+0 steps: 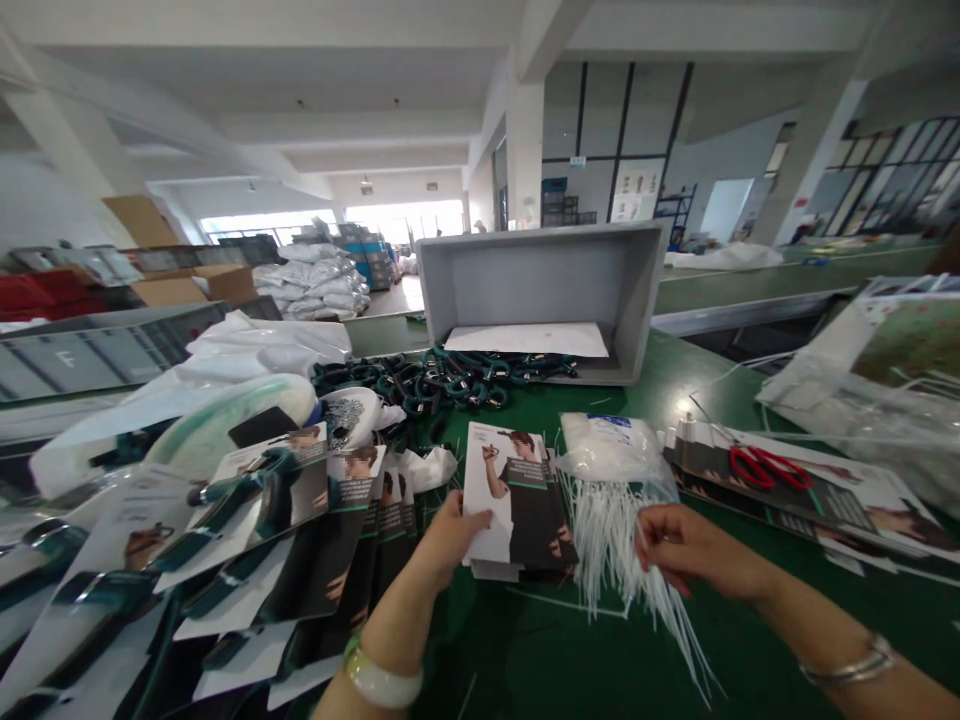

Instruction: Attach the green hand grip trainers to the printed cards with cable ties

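Observation:
My left hand grips the left edge of a stack of printed cardboard cards, thumb on the top card. White cable ties fan out of a clear plastic bag just right of the stack. Among their ends, my right hand is closed with thumb and fingers pinched on cable ties; how many it holds is unclear. To the left lie several cards with dark green, tube-like handles fastened to them. A heap of similar dark green and black pieces with metal clips spills from a tipped grey bin.
Red-handled scissors rest on more printed cards at the right. Clear plastic bags lie beyond them. A white roll and crumpled white paper sit left of the stack. Stray cable ties lie on the green tabletop.

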Motion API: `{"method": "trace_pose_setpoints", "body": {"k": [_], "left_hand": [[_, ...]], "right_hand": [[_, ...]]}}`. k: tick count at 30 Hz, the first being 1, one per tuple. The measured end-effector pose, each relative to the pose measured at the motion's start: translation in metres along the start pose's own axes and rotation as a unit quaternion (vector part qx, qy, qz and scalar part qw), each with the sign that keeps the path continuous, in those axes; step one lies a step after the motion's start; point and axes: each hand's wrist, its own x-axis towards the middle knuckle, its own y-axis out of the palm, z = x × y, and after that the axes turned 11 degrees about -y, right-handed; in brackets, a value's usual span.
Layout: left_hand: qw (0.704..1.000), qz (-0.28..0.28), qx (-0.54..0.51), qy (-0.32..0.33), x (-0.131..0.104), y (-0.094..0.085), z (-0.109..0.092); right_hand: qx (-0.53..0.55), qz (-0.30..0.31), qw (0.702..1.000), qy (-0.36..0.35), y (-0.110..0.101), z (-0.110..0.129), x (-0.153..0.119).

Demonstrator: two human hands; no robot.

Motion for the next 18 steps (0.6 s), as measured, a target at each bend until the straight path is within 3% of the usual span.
{"method": "trace_pose_setpoints", "body": {"k": [4,7,12,15,18], "left_hand": [[0.981,0.133,-0.129,-0.056,-0.023,0.005,0.007],[0.971,0.174,-0.142,-0.076,-0.027,0.010,0.009],[0.969,0.188,-0.134,-0.087,-0.020,0.021,0.007],[0.966,0.196,-0.164,-0.047,-0.016,0.028,0.007],[0.961,0.155,-0.230,0.006,-0.014,0.030,0.010]], "right_hand": [[0.118,0.009,0.993,0.003,0.059,0.000,0.050],[0.148,0.046,0.987,0.030,0.084,-0.005,0.074],[0.163,0.054,0.984,0.035,0.084,-0.007,0.078],[0.176,0.063,0.982,0.041,0.083,-0.002,0.064],[0.237,0.037,0.968,0.079,0.088,0.002,0.047]]}}
